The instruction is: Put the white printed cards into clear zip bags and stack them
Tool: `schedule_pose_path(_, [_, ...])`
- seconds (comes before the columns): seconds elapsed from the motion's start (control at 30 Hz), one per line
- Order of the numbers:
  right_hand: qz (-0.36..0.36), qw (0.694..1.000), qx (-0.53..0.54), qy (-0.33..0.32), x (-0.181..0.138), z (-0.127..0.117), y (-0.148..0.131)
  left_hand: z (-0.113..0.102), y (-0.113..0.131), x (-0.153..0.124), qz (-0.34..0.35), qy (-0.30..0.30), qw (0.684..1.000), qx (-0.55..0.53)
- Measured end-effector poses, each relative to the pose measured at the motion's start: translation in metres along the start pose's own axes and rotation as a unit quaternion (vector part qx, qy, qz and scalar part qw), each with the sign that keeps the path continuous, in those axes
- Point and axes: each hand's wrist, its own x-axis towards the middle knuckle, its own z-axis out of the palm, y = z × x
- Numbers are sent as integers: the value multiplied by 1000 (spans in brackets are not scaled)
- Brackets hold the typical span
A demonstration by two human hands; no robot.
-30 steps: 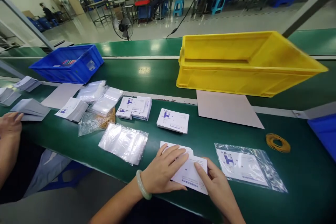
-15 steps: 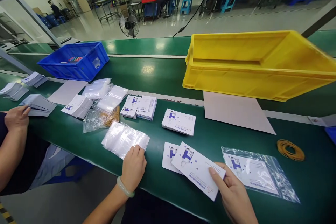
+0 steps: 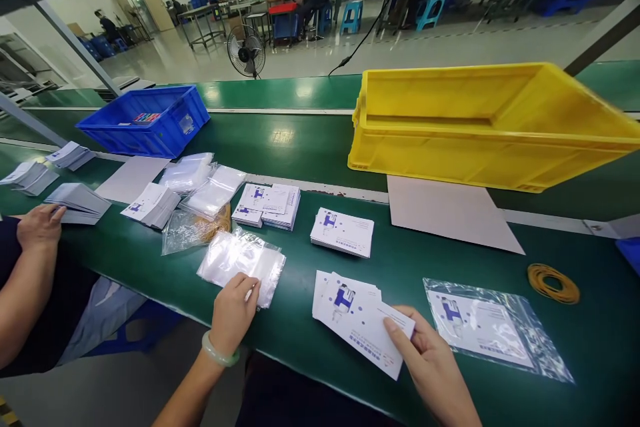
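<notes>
My right hand grips a printed leaflet between thumb and fingers. The leaflet's far end lies over another leaflet on the table. With fingers pinched together, my left hand holds the near edge of a clear plastic bag on a flat pile of bags. Right of my right hand lies a filled plastic bag with a leaflet inside. A neat stack of leaflets sits beyond my hands, and further stacks are to its left.
Rubber bands lie at the right. A yellow crate and a blue crate stand at the back. At the far left, a co-worker's hand touches a leaflet stack. Grey cardboard lies before the yellow crate.
My left hand has moved left and toward me, its fingers now pinched at the bag's edge. My right hand has shifted slightly left with the leaflet, covering more of the one below.
</notes>
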Motion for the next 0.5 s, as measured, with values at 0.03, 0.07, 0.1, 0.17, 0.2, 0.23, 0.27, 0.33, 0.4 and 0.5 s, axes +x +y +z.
schedule_pose_path(0.03, [-2,1000,-2,-4,-1,3,0,-4,-1,1,-19,-5,999,-28])
schedule_pose_path(0.07, [-4,1000,-4,-7,-2,6,0,-7,-2,2,-41,-14,997,-65])
schedule_pose_path(0.1, [-6,1000,-5,-9,-3,9,0,-10,-2,3,-67,-23,992,-106])
schedule_pose_path(0.17, [-15,1000,-14,-9,-4,15,1,-14,0,5,-127,-36,974,-183])
schedule_pose_path(0.2, [-26,999,-27,-13,-5,17,1,-15,3,6,-151,-41,965,-212])
schedule_pose_path(0.23, [-42,998,-50,-25,-4,20,2,-15,8,7,-165,-43,957,-234])
schedule_pose_path(0.27, [-63,993,-82,-49,-4,22,3,-15,15,9,-169,-38,953,-247])
schedule_pose_path(0.33, [-117,974,-160,-108,-2,26,4,-13,31,10,-155,-19,954,-254])
schedule_pose_path(0.4, [-168,950,-220,-144,-1,32,2,-9,50,10,-120,-14,959,-256])
schedule_pose_path(0.5, [-214,934,-248,-142,-1,41,-2,-4,72,6,-36,-71,953,-294])
